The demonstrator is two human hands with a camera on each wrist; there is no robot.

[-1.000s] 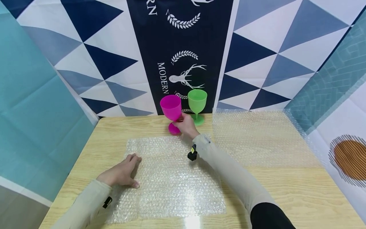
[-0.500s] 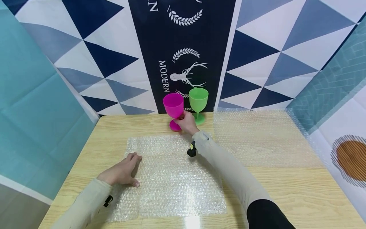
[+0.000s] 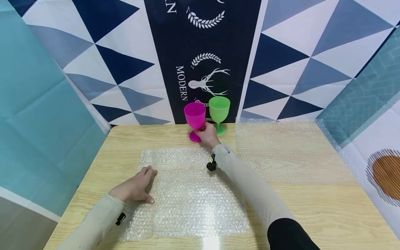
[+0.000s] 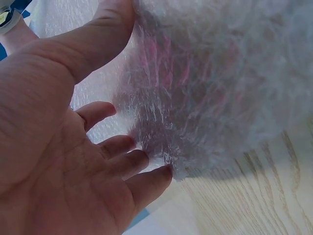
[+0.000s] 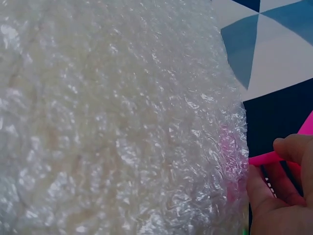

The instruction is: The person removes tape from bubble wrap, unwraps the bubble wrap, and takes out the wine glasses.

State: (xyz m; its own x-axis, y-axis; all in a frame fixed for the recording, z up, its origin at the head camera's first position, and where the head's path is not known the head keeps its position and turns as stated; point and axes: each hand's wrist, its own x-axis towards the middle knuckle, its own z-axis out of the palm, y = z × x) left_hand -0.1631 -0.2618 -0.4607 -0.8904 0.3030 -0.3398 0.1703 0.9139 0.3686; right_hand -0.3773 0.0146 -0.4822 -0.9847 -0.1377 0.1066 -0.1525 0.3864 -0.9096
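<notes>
A bright pink goblet [image 3: 195, 114] stands near the table's back edge, its stem between the thumb and fingers of my right hand [image 3: 208, 135]. Close to its right is a green goblet [image 3: 219, 108], upright and partly behind that hand. In the right wrist view, the thumb and fingers pinch the pink stem [image 5: 266, 158] beside the bubble wrap. My left hand [image 3: 135, 187] rests, fingers spread, on the left edge of a bubble wrap sheet [image 3: 200, 201]. Seen from the left wrist, its loosely bent fingertips [image 4: 155, 181] touch the crinkled plastic.
A second bubble wrap sheet [image 3: 290, 152] lies at the back right and overhangs the table's right edge. The wooden table [image 3: 322, 211] backs onto a patterned cloth wall [image 3: 125, 62]. Teal cloth [image 3: 47, 114] hangs along the left side.
The pink goblet, in my right hand, has shifted slightly back and right, nearer the green goblet. My left hand has kept its place on the bubble wrap.
</notes>
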